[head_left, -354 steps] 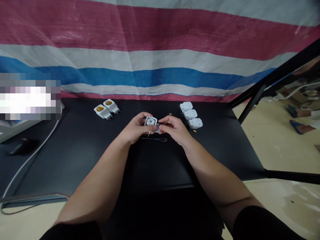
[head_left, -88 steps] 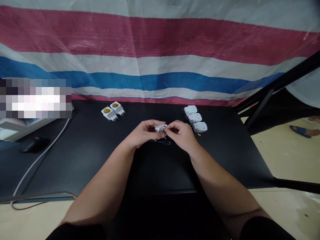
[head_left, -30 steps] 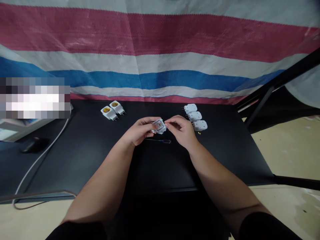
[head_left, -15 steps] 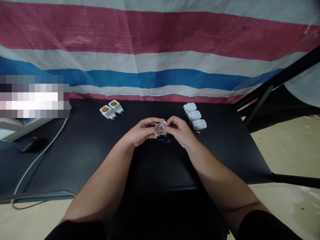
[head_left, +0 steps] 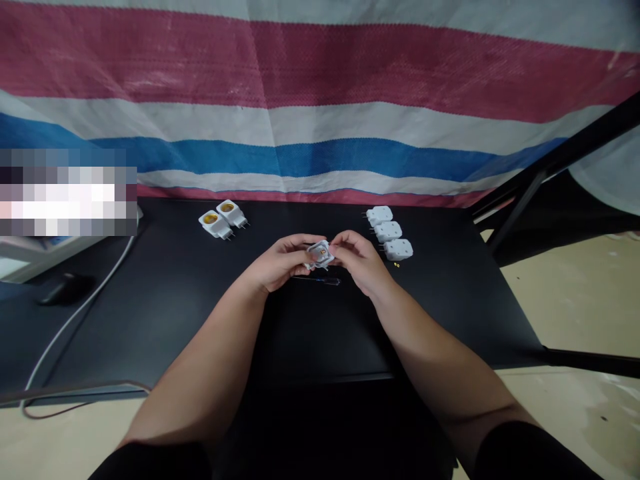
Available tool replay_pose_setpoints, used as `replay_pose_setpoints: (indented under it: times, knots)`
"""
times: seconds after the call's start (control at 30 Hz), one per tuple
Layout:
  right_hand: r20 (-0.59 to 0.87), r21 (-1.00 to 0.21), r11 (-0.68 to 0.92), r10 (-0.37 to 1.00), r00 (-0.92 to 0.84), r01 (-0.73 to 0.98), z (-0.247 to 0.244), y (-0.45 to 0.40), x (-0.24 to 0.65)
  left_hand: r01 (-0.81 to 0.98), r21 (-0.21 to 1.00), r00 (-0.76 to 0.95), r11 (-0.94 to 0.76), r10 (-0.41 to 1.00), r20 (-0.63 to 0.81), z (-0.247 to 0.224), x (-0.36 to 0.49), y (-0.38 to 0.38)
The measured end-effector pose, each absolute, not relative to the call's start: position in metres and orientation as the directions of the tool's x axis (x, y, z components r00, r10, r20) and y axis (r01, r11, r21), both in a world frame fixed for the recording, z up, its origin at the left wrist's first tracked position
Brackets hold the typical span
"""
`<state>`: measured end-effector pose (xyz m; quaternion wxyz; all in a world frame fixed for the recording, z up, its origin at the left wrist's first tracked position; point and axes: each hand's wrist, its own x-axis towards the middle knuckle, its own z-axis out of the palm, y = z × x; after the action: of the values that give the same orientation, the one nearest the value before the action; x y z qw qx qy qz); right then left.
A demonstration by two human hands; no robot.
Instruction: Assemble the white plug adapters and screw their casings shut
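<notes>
Slanting inward from either side, the forearms bring both hands together just beyond the screwdriver (head_left: 330,281). Between them, past the screwdriver, sits the white casing (head_left: 324,259), its hollow side facing the wearer. The left hand (head_left: 281,263) clasps it, thumb laid across the front and fingers curled round behind. The right hand (head_left: 357,260) is bent, fingertips drawn to the casing's edge; whether they grip or merely touch, I cannot tell.
</notes>
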<state>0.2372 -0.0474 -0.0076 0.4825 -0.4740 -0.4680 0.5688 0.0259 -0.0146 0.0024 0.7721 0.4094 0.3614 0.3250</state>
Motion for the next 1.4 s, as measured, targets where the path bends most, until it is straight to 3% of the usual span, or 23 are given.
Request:
replay_pose_setpoints:
  times: [0.23,0.37,0.47,0.57,0.7,1.0,1.13,1.23,1.33,1.4]
  knots:
    - [-0.164,-0.941,-0.168,0.986,-0.041,-0.293,-0.014,-0.046,0.234,-0.231,0.888,0.479,0.398,0.841,-0.252,0.006,0.025,-0.014]
    - [-0.238,-0.903,-0.259,0.966,-0.103,-0.343,-0.013,-0.048,0.232,-0.244,0.914,0.439,0.325,0.877,-0.195,0.008,0.023,-0.013]
    - [-0.290,-0.886,-0.329,0.943,-0.162,-0.327,-0.009,-0.050,0.230,-0.201,0.969,0.396,0.142,0.917,-0.053,0.010,0.022,-0.015]
    - [-0.320,-0.852,-0.371,0.927,-0.194,-0.369,-0.006,-0.052,0.229,-0.049,0.993,0.336,-0.108,0.934,0.118,0.017,0.022,-0.021]
    - [-0.356,-0.784,-0.420,0.908,-0.223,-0.457,-0.005,-0.054,0.225,0.142,0.923,0.327,-0.356,0.897,0.296,0.028,0.022,-0.029]
    - [-0.433,-0.699,-0.505,0.862,-0.262,-0.506,0.000,-0.056,0.217,0.313,0.750,0.467,-0.583,0.782,0.413,0.021,0.022,-0.025]
    - [-0.365,-0.770,-0.441,0.897,-0.248,-0.460,-0.006,-0.056,0.219,0.308,0.734,0.435,-0.605,0.776,0.457,0.019,0.023,-0.027]
    - [-0.286,-0.852,-0.373,0.919,-0.271,-0.366,-0.010,-0.057,0.223,0.276,0.811,0.255,-0.515,0.853,0.455,0.019,0.026,-0.029]
    - [-0.209,-0.941,-0.273,0.934,-0.289,-0.202,-0.010,-0.055,0.231,0.068,0.929,-0.002,-0.364,0.931,0.365,0.016,0.030,-0.024]
    - [-0.162,-0.980,-0.187,0.951,-0.264,-0.073,-0.010,-0.052,0.238,-0.140,0.963,-0.068,-0.228,0.973,0.221,0.013,0.031,-0.018]
